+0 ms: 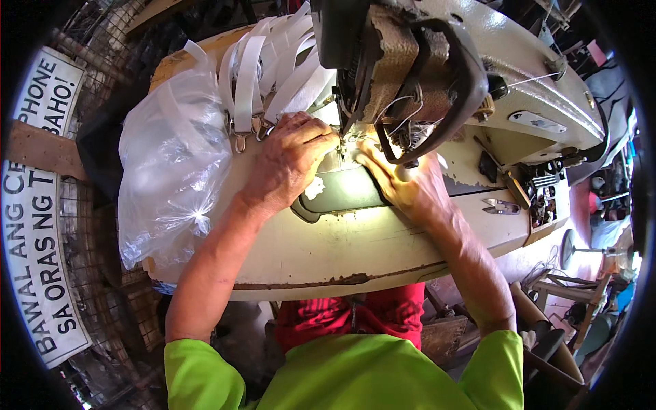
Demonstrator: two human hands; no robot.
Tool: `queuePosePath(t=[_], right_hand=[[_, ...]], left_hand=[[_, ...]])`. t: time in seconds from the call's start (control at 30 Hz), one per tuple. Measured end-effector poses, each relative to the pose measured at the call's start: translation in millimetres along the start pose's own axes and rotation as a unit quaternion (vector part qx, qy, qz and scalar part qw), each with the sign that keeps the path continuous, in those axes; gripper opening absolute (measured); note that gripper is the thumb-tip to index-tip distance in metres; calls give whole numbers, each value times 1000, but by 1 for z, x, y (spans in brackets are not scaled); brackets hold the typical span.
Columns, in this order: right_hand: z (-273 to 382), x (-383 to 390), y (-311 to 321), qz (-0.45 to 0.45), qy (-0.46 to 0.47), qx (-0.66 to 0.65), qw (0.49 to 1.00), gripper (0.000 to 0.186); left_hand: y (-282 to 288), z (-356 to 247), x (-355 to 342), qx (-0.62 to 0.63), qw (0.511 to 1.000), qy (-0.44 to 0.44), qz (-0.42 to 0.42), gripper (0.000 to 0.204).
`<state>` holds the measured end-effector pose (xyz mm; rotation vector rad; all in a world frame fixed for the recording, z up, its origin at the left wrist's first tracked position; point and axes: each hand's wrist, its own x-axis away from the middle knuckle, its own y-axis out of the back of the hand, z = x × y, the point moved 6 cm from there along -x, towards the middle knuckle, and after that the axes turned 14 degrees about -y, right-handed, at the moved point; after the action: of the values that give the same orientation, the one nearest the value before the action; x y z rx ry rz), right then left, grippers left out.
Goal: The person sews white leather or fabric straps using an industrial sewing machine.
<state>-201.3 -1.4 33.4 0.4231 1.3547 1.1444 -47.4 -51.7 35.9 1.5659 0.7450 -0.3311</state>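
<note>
Both hands work close to the needle of a sewing machine [403, 75]. My left hand [294, 154] is closed, fingers bent and pinched just left of the needle, apparently on a white webbing strap [326, 113] showing beyond the fingers; the grip itself is partly hidden. My right hand [406, 181] rests right of the needle, its visible fingers stretched out toward the presser foot. Its other fingers are hidden under the machine head, and lamp glare washes out the stitching spot. Metal swivel hooks [240, 142] on a bundle of white straps [249, 75] lie beside my left hand.
A clear plastic bag [174, 164] stands at the table's left. Thread snips [501, 206] and a small tray [544, 205] of parts lie at the right. A dark guard bar [471, 75] curves above my right hand. The worn table edge [342, 281] runs before my lap.
</note>
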Motion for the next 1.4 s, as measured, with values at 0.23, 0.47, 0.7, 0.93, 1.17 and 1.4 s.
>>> queuePosePath(t=[0.23,0.47,0.7,0.93,1.17,1.4], right_hand=[[-62,76,125,-166,-192,140,957,40],[-141,157,129,-210,-375,114,896,46],[-133,148,133,-202,-338,182,901,25],[-132,150,132,-215,-334,175,901,25],[-133,150,132,-209,-345,178,897,25],[-132,145,139,-225,-315,174,905,37]], left_hand=[[2,3,8,-12,999,34,-7,21],[-3,6,6,0,999,36,2,20],[-1,5,6,-25,1000,15,-3,18],[-1,0,8,-13,1000,20,-6,24],[4,-4,5,2,1000,18,-13,28],[4,-1,5,19,999,21,-16,22]])
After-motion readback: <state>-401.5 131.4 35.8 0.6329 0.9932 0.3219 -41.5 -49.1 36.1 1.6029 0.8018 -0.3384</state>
